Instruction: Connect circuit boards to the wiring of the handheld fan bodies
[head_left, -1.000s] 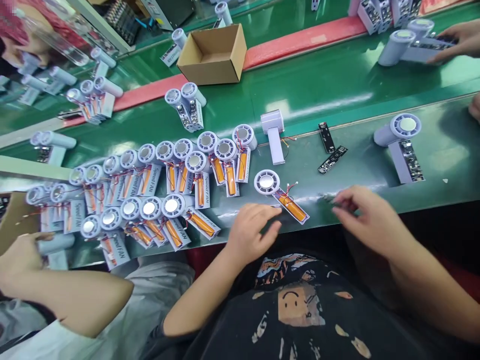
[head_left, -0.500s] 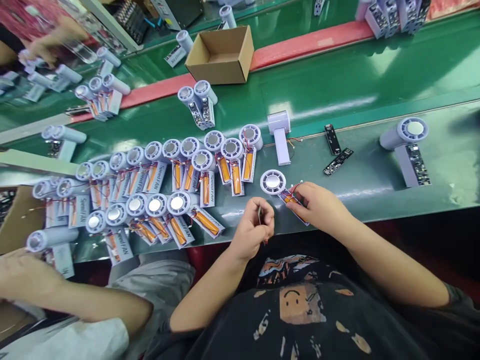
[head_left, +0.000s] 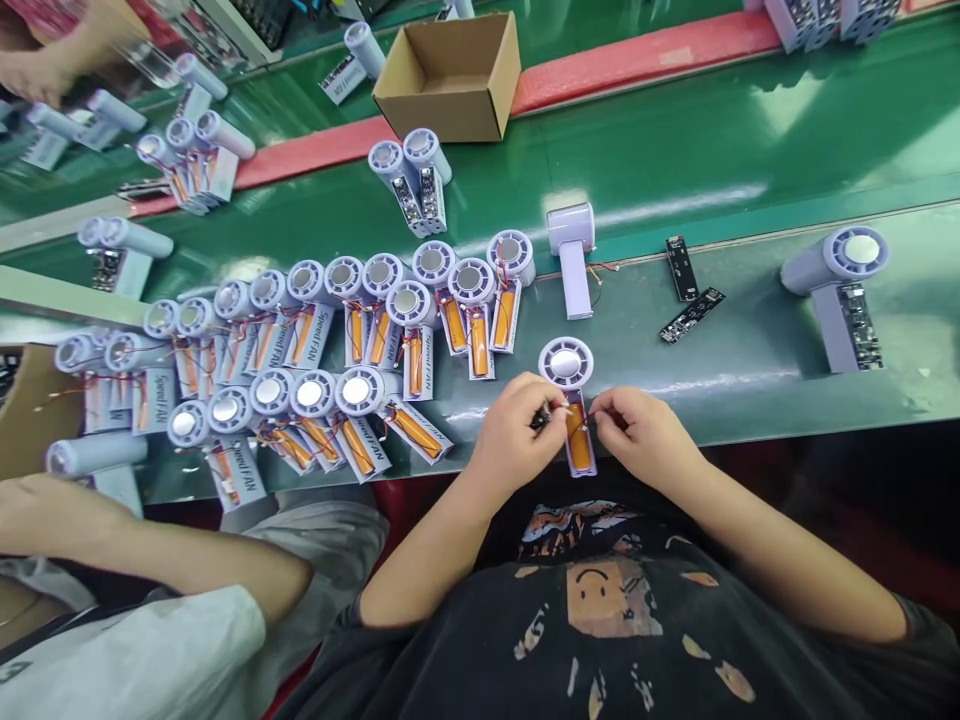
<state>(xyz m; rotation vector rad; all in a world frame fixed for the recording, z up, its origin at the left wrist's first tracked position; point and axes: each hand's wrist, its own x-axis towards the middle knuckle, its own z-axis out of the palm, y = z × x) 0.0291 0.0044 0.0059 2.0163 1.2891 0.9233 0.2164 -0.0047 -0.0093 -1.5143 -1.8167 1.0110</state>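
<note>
A lilac handheld fan (head_left: 567,363) lies face up in front of me, its handle open and pointing towards my body. An orange battery (head_left: 578,440) sits in that handle, with thin wires over it. My left hand (head_left: 521,425) is closed at the handle's left side. A small dark circuit board (head_left: 540,417) shows between its fingers, mostly hidden, and a white connector is at the fingertips. On the right side of the handle, my right hand (head_left: 637,425) pinches a thin wire end. Beyond the fan lies another lilac fan (head_left: 574,275), face down.
Two black circuit boards (head_left: 691,315) lie to the right, before a fan with a board in its handle (head_left: 855,310). Several fans with batteries (head_left: 360,390) crowd the left. A cardboard box (head_left: 457,110) stands at the back. A co-worker's arm (head_left: 150,540) is at left.
The fan has turned so its handle points straight at me. My left hand has moved up and right to the handle; my right hand has shifted from holding the handle to pinching a wire.
</note>
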